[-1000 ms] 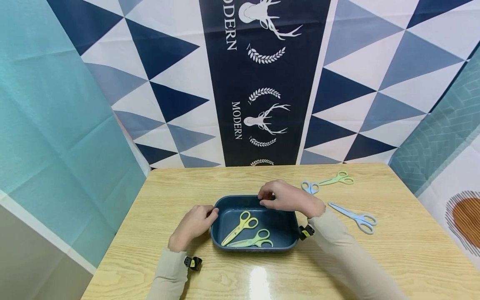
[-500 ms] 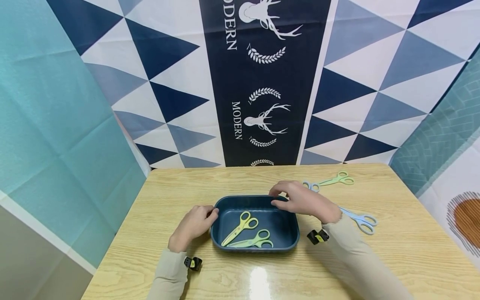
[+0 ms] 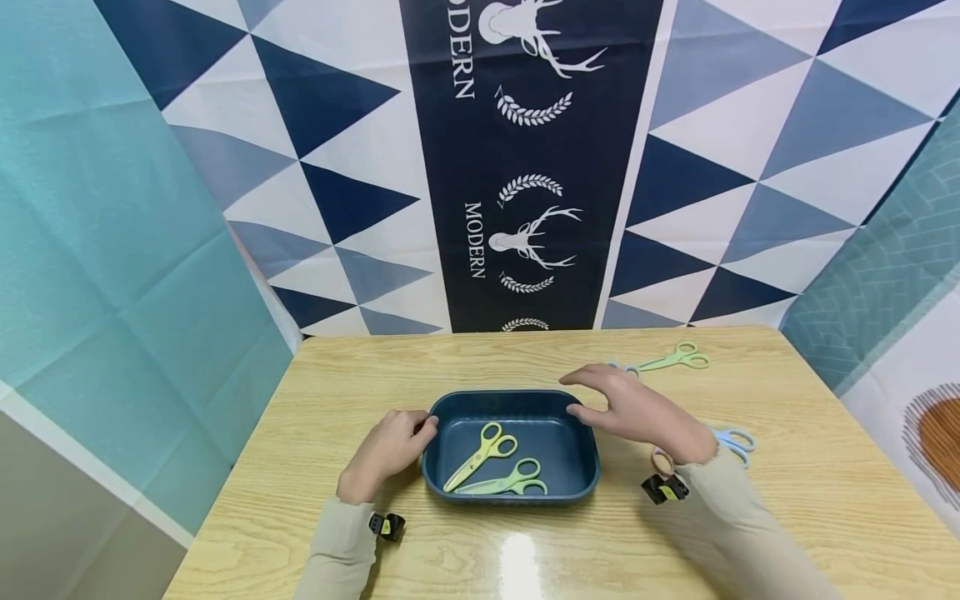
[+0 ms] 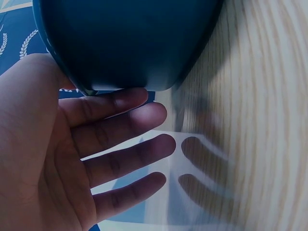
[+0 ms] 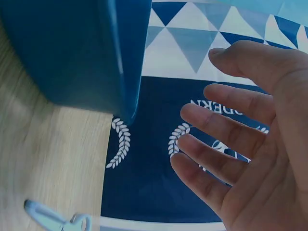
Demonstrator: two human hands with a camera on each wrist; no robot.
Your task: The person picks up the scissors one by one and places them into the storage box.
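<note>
In the head view a dark blue rectangular box point(image 3: 555, 450) stands on the table. Yellow scissors point(image 3: 477, 458) and green scissors point(image 3: 504, 482) lie inside it, their blades close together. My left hand point(image 3: 392, 446) holds the box's left rim. Its thumb goes over the edge while the fingers point(image 4: 144, 159) stay outside, as the left wrist view shows. My right hand point(image 3: 633, 406), with spread, relaxed fingers, is beside the right back corner of the box and holds nothing. The right wrist view shows a gap between that hand point(image 5: 250, 130) and the box point(image 5: 72, 53).
Right of the box lie light green scissors point(image 3: 678, 357), blue scissors point(image 3: 626, 367) mostly covered by my right hand, and larger blue scissors point(image 3: 738, 443) partly behind the sleeve. A pinkish loop point(image 3: 662, 461) shows under my right wrist. The wooden table point(image 3: 300, 400) ends at a patterned cloth backdrop point(image 3: 517, 167).
My right hand has moved right from over the box's back rim to beside its corner, and its fingers have spread. My left hand, the box and the scissors have stayed still.
</note>
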